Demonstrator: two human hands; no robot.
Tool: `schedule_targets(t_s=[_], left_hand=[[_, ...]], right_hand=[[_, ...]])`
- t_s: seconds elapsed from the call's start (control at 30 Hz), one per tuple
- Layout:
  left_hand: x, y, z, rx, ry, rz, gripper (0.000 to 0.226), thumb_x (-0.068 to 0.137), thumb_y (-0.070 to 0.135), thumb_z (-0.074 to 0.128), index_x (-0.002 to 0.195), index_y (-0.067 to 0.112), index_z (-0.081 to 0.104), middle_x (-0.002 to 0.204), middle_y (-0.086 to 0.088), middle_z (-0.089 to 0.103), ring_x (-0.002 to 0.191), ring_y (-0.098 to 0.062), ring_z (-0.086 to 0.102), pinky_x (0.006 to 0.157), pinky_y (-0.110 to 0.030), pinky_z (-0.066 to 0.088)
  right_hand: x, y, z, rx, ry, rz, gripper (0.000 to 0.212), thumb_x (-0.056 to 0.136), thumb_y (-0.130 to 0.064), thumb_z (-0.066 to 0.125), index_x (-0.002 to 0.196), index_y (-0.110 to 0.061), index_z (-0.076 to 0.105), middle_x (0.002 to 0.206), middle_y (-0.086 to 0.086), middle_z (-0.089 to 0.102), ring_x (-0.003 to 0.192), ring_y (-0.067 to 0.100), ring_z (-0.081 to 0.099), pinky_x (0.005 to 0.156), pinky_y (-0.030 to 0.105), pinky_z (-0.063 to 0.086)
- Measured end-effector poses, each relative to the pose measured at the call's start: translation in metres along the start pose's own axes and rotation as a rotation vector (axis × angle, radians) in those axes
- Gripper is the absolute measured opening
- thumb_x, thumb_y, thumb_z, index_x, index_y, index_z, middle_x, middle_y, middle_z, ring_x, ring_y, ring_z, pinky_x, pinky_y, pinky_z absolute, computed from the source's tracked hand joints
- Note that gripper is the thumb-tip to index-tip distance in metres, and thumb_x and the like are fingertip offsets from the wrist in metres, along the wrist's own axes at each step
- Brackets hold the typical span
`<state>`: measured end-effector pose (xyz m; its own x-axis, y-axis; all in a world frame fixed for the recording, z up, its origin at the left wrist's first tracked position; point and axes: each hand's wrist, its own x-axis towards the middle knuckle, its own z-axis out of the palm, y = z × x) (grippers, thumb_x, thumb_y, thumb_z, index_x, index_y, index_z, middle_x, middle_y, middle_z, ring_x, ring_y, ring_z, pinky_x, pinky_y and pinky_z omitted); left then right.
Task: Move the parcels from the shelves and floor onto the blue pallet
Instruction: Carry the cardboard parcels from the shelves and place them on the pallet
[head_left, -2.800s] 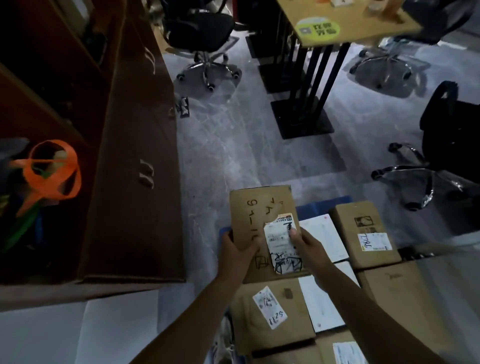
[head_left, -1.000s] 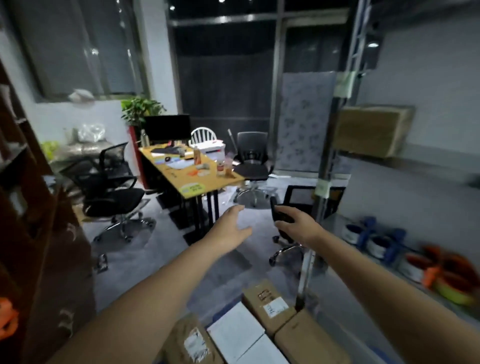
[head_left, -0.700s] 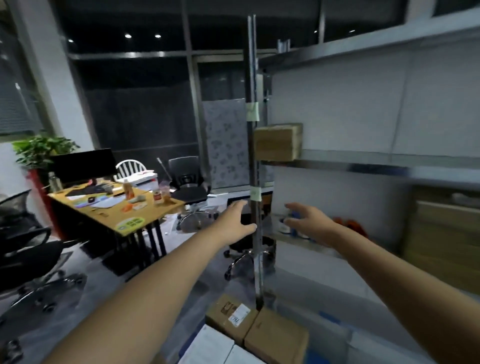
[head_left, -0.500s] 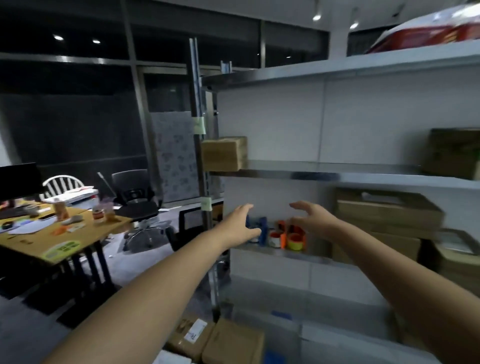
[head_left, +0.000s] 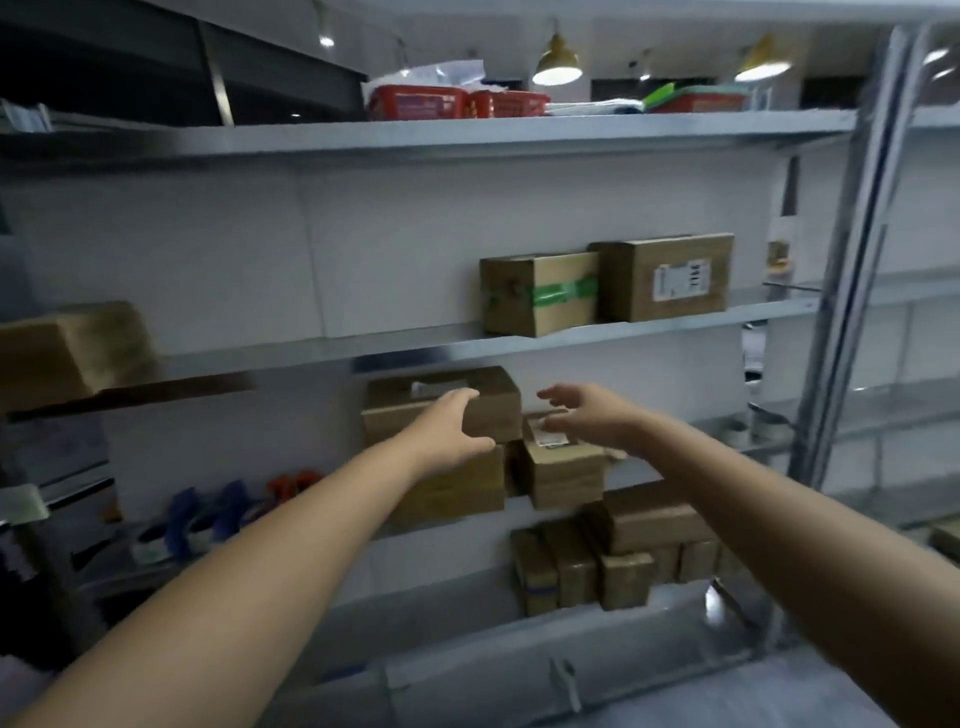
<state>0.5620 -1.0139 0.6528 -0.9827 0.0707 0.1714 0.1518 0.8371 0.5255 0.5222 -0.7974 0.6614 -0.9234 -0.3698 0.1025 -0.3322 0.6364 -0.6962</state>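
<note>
Tape rolls (head_left: 179, 530) left of stacked parcels (head_left: 496, 408)

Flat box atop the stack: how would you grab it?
Grip its two ends from the front, left hand and right hand one each: the flat box is wide, lies level on another box, and the shelf above leaves little room.

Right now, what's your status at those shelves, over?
Left hand open at the upper stacked box. Right hand open over the small labelled box. Neither gripped yet. Nothing in the way.
</note>
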Motion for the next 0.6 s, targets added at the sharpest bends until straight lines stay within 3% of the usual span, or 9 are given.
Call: schedule_targets(t_s=[0.07, 0.17, 0.3, 0.43, 0.6], left_hand=[[0.039, 0.038, 0.035, -0.04, -0.033, 0.041, 0.08, 0.084, 0.039, 0.072, 0.151, 0.024, 0.03, 0.158, -0.002, 0.03, 0.141, -0.022, 0.034, 0.108, -0.035, 0.034], [0.089, 0.097, 0.093, -0.071, -0.125, 0.107, 0.081, 0.084, 0.038, 0.072, 0.151, 0.025, 0.029, 0.155, -0.002, 0.034, 0.136, -0.022, 0.039, 0.104, -0.034, 0.038], [0.146, 0.171, 0.167, -0.117, -0.207, 0.178, 0.08, 0.083, 0.038, 0.072, 0.15, 0.026, 0.029, 0.152, -0.003, 0.036, 0.123, -0.016, 0.045, 0.087, -0.022, 0.041], [0.185, 0.235, 0.233, -0.138, -0.271, 0.258, 0.077, 0.084, 0.036, 0.072, 0.149, 0.025, 0.032, 0.153, -0.002, 0.036, 0.134, -0.023, 0.042, 0.094, -0.031, 0.04], [0.227, 0.295, 0.303, -0.127, -0.383, 0.401, 0.075, 0.086, 0.033, 0.072, 0.149, 0.019, 0.034, 0.152, -0.004, 0.038, 0.135, -0.022, 0.041, 0.096, -0.027, 0.036]], right_hand=[[-0.005, 0.05, -0.04, -0.044, 0.031, 0.053, 0.056, 0.091, -0.024, 0.065, 0.144, -0.022, 0.044, 0.145, 0.006, 0.046, 0.128, 0.022, 0.049, 0.097, 0.031, 0.045], [-0.016, 0.121, -0.097, -0.108, 0.059, 0.138, 0.058, 0.091, -0.026, 0.065, 0.144, -0.021, 0.043, 0.146, 0.006, 0.045, 0.127, 0.022, 0.049, 0.092, 0.026, 0.045], [-0.03, 0.197, -0.169, -0.18, 0.14, 0.231, 0.058, 0.091, -0.03, 0.064, 0.144, -0.02, 0.043, 0.145, 0.008, 0.047, 0.129, 0.023, 0.049, 0.102, 0.034, 0.043], [-0.052, 0.259, -0.224, -0.188, 0.231, 0.305, 0.056, 0.091, -0.029, 0.064, 0.142, -0.016, 0.046, 0.142, 0.008, 0.051, 0.127, 0.021, 0.051, 0.102, 0.029, 0.042], [-0.08, 0.333, -0.268, -0.167, 0.358, 0.439, 0.053, 0.092, -0.025, 0.062, 0.141, -0.014, 0.047, 0.142, 0.009, 0.05, 0.131, 0.022, 0.047, 0.1, 0.03, 0.039]])
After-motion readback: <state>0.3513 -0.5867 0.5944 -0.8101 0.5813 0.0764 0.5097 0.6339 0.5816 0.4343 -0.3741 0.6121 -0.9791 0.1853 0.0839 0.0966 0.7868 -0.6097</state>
